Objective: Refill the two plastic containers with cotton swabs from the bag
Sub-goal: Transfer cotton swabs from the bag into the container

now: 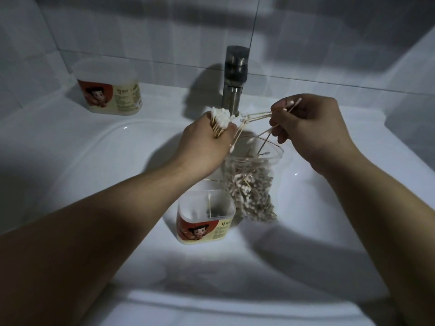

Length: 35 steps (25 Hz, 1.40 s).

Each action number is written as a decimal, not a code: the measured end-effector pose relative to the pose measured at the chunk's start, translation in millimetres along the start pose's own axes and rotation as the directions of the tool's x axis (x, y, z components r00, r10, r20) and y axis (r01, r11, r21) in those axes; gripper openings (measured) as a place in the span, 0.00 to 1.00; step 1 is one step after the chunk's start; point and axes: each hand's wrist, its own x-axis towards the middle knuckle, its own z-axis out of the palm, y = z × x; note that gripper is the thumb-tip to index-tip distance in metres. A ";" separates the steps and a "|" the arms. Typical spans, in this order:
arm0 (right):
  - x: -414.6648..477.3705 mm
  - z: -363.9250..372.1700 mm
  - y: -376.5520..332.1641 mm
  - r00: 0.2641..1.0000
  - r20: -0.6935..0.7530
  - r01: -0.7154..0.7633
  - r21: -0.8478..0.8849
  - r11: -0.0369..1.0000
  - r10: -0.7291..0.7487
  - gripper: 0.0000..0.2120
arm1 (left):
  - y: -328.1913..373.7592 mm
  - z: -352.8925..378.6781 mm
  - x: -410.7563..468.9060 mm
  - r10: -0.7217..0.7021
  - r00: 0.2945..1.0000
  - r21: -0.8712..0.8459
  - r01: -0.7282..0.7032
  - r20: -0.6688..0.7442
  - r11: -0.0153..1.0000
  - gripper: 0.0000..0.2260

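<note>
My left hand (207,140) grips a tight bundle of cotton swabs (220,120), white tips up. My right hand (308,123) pinches a few loose swabs (256,117) that stick out toward the left hand. Below both hands hangs a clear plastic bag (253,182) full of swabs, its mouth open; which hand holds it I cannot tell. An open plastic container (204,217) with a red cartoon label stands in the sink with a swab or two inside. A second, like container (110,90) sits on the counter at back left.
The white sink basin (98,165) fills the middle of the view. A metal faucet (235,76) rises just behind my hands. Grey tiled wall (141,31) closes the back, and the counter ledge runs to both sides.
</note>
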 end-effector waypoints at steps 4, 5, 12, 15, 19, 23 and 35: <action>-0.6 0.5 -0.6 0.999 0.032 -0.005 0.028 1.000 0.004 0.07 | -1.4 2.9 1.6 -0.012 0.998 -0.139 0.019 0.055 0.990 0.12; -1.2 0.7 -1.1 0.999 0.043 -0.004 0.042 0.999 0.003 0.08 | -1.6 3.2 1.9 -0.008 0.996 -0.176 0.023 0.087 0.984 0.12; -1.8 2.2 -0.1 0.999 0.053 -0.005 0.052 0.999 0.002 0.07 | 0.9 4.6 2.6 -0.035 0.993 -0.292 0.067 0.114 0.954 0.03; 1.5 -0.8 1.5 1.000 0.007 -0.007 0.058 0.998 0.007 0.08 | -5.2 1.5 8.0 -0.100 0.995 -0.305 0.091 -0.013 0.948 0.06; -1.8 -0.3 1.7 0.994 0.101 0.040 -0.057 0.998 -0.034 0.07 | -0.5 -2.5 4.6 -0.007 0.996 -0.200 -0.010 -0.084 0.980 0.08; -9.1 4.3 2.0 0.956 0.271 0.179 -0.224 0.958 -0.115 0.07 | 3.5 0.2 -5.6 0.204 0.977 0.062 -0.207 0.056 0.976 0.11; -4.0 6.1 5.5 0.979 0.202 0.049 -0.062 0.997 -0.036 0.02 | 2.2 -1.2 -5.5 0.220 0.968 0.101 -0.232 0.119 0.967 0.04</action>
